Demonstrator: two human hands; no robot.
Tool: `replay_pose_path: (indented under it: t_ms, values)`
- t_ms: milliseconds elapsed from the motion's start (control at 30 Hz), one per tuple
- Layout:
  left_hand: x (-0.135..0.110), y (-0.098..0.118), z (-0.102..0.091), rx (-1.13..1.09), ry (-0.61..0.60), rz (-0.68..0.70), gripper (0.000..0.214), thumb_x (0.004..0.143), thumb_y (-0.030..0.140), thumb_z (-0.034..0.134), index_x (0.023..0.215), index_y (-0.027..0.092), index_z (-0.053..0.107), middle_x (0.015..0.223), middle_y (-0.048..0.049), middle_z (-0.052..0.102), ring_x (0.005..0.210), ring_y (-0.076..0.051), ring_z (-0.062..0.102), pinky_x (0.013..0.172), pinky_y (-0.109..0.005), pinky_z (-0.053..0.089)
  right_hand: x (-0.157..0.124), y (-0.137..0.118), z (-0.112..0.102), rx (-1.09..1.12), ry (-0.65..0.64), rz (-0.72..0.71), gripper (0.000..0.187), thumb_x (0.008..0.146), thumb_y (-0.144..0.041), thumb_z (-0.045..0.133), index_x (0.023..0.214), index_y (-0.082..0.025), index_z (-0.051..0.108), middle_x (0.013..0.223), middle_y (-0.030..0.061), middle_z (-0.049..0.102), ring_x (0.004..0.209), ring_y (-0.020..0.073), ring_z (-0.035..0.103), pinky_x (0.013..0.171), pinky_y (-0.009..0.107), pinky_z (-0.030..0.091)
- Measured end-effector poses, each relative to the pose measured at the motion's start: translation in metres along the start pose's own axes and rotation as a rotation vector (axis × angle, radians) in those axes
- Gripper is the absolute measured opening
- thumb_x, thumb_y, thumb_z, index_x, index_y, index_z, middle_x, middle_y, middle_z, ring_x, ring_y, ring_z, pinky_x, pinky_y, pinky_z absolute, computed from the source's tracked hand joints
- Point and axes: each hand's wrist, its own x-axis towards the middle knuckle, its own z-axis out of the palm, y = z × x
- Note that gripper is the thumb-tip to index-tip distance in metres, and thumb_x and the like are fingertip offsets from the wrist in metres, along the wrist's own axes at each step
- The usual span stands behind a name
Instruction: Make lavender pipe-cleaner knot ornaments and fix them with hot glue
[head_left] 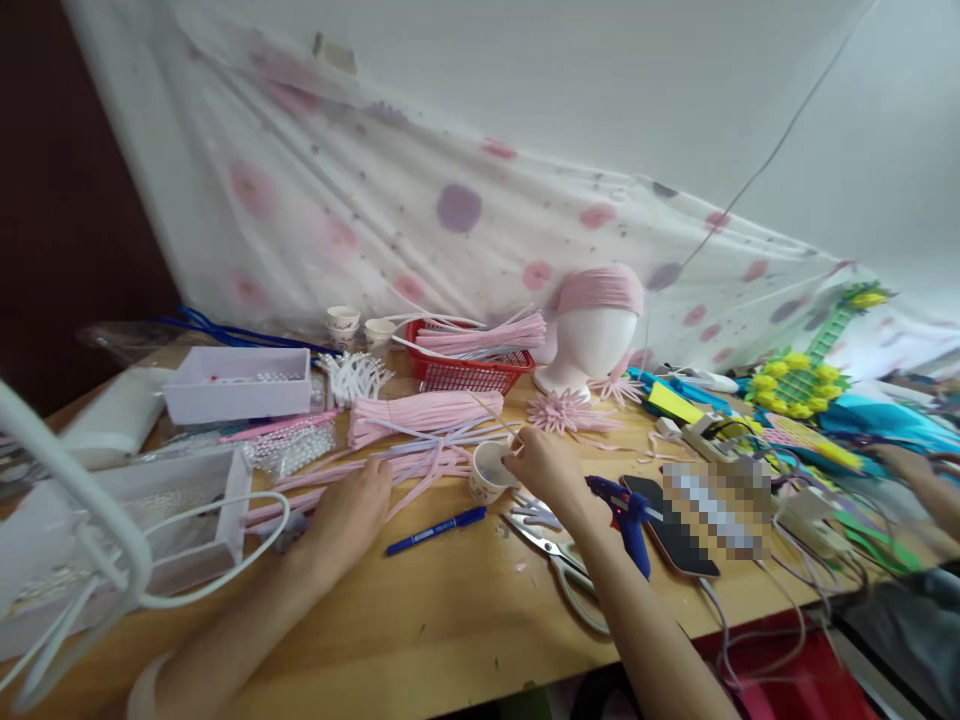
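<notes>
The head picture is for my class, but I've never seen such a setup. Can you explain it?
There is no machine here: a camera worn on someone's head looks forward and down at their own two bare hands. The left hand lies over pink stems; whether it grips any is unclear. The right hand is at the rim of a paper cup; anything pinched is too small to name. On the table lie a blue pen, scissors and a glue gun; behind them are a red basket and a white model head with a pink band. Another person's hand shows far right.
</notes>
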Motion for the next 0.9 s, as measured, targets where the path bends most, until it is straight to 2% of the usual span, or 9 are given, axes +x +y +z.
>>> replay_pose_path:
  t_ms: [100,200,367,567,767,833,900]
  values:
    - [-0.001,0.0,-0.001,-0.006,0.012,-0.001,0.033,0.091,0.003,0.037,0.098,0.011,0.068,0.099,-0.017,0.071,0.093,-0.03,0.072,0.074,-0.034,0.054,0.012,0.001,0.0,-0.077,-0.046,0.033,0.022,0.099,-0.031,0.064,0.114,-0.015,0.068,0.115,0.0107,0.071,0.1,0.0237,0.07,0.086,0.041,0.058]
    - [-0.001,-0.002,-0.001,-0.034,0.031,-0.011,0.033,0.094,0.006,0.035,0.098,0.011,0.067,0.094,-0.0172,0.072,0.09,-0.03,0.073,0.074,-0.035,0.053,0.02,0.008,-0.008,-0.128,-0.058,0.063,0.033,0.099,-0.034,0.065,0.128,-0.018,0.062,0.129,0.0101,0.065,0.108,0.0246,0.068,0.09,0.045,0.059]
    - [0.002,-0.008,0.0,-0.122,0.058,-0.069,0.031,0.097,0.011,0.033,0.102,0.012,0.064,0.091,-0.0161,0.076,0.089,-0.03,0.075,0.077,-0.036,0.053,0.034,0.031,-0.025,-0.163,-0.053,0.098,0.033,0.099,-0.033,0.065,0.128,-0.018,0.062,0.13,0.0105,0.065,0.108,0.025,0.068,0.09,0.045,0.059]
    - [0.004,-0.014,-0.006,-0.222,0.096,-0.049,0.037,0.095,0.011,0.033,0.116,0.013,0.064,0.122,-0.0171,0.074,0.114,-0.028,0.071,0.097,-0.037,0.051,0.048,0.056,-0.027,-0.153,-0.063,0.155,0.034,0.099,-0.033,0.065,0.129,-0.018,0.062,0.13,0.0106,0.064,0.108,0.0253,0.068,0.09,0.046,0.059]
    - [0.005,-0.017,-0.004,-0.27,0.132,-0.011,0.036,0.094,0.016,0.034,0.097,0.015,0.07,0.111,-0.0174,0.077,0.107,-0.031,0.072,0.094,-0.041,0.052,0.042,0.054,-0.015,-0.089,-0.049,0.167,0.034,0.099,-0.033,0.066,0.129,-0.018,0.062,0.131,0.0108,0.064,0.109,0.0253,0.067,0.09,0.045,0.059]
    - [0.005,-0.018,-0.003,-0.286,0.161,-0.016,0.035,0.094,0.019,0.035,0.093,0.017,0.07,0.108,-0.0156,0.078,0.105,-0.03,0.073,0.092,-0.039,0.052,0.037,0.052,-0.02,-0.058,0.006,0.164,0.033,0.099,-0.034,0.066,0.128,-0.019,0.062,0.129,0.0096,0.065,0.107,0.0243,0.068,0.09,0.045,0.059]
    - [0.005,-0.019,-0.004,-0.296,0.203,-0.061,0.035,0.094,0.021,0.034,0.091,0.019,0.069,0.102,-0.0139,0.079,0.099,-0.03,0.074,0.087,-0.037,0.053,0.03,0.05,-0.031,-0.019,0.095,0.154,0.027,0.1,-0.036,0.062,0.118,-0.016,0.066,0.119,0.0102,0.069,0.101,0.0242,0.069,0.087,0.043,0.058]
